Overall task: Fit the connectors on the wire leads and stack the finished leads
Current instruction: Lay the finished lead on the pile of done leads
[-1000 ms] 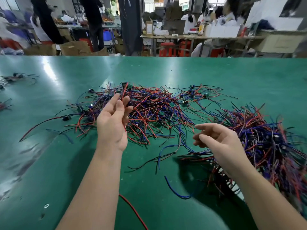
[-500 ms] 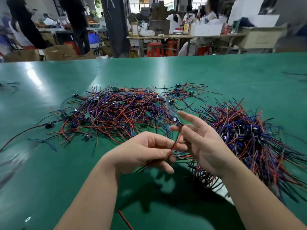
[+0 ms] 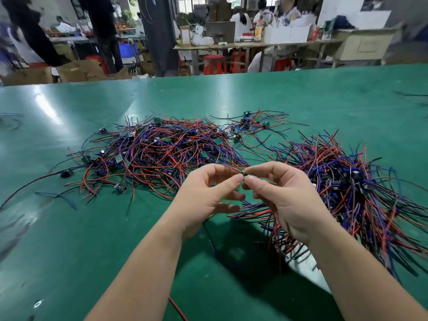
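My left hand (image 3: 206, 195) and my right hand (image 3: 284, 200) meet fingertip to fingertip above the green table (image 3: 69, 239). Both pinch one thin wire lead (image 3: 234, 169) between thumb and forefinger. Its end and any connector are hidden by the fingers. Behind my left hand lies a loose heap of red, blue and black wire leads (image 3: 162, 149) with small green boards and dark connectors among them. To the right sits a denser pile of leads (image 3: 352, 188), partly behind my right hand.
A small cluster of leads with connectors (image 3: 250, 126) lies at the back centre. Stray wires lie at the left edge (image 3: 9, 117) and a red wire (image 3: 178, 309) by the near edge. Beyond the table are workbenches, red stools, boxes and people.
My left hand came from the left heap with a lead to the middle. Both hands have risen and now pinch the lead at their fingertips.
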Tool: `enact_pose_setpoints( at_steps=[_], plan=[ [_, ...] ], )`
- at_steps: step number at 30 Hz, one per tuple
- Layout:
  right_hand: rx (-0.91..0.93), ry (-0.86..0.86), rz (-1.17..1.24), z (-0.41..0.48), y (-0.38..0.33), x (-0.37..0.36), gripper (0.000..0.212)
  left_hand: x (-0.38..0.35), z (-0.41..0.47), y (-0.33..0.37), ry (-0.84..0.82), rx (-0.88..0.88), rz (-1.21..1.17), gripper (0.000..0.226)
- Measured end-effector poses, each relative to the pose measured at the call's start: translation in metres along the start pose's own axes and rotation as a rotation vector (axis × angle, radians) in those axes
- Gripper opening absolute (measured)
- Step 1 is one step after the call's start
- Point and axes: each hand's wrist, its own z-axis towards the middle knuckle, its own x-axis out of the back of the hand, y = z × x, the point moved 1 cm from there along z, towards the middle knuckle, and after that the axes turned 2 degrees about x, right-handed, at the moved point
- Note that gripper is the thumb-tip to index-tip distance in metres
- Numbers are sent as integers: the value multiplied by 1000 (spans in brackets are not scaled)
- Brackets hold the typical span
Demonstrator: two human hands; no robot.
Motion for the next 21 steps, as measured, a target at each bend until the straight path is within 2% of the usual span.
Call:
enact_pose_setpoints(
  at_steps=[3, 5, 7, 9, 11, 14, 16, 19, 21],
  plan=[
    [-24, 43, 80, 1, 1, -1, 17, -2, 0, -5, -22, -74, 67, 35],
    [-36, 52, 102, 1, 2, 0, 12, -5, 0, -5, 26, -151, 96, 28],
    [-19, 47, 12, 1, 3, 1, 8, -9, 2, -8, 104, -202, 26, 20],
    [23, 32, -177, 1, 3, 2, 3, -13, 3, -9, 155, -212, -107, 10],
    [48, 9, -275, 0, 3, 4, 9, -15, 4, -9, 181, -214, -141, 10],
    [47, 21, -220, 1, 1, 7, 9, -13, 3, -7, 165, -189, -117, 23],
    [16, 41, -144, 2, 0, 8, 9, -12, 3, -8, 91, -141, -57, 42],
    [-66, -24, -104, 0, -3, 7, 16, -14, 0, -10, 9, -98, 55, 74],
    [-112, -54, -122, -1, -5, 7, 20, -14, 0, -10, 8, -110, 74, 80]
  ],
)
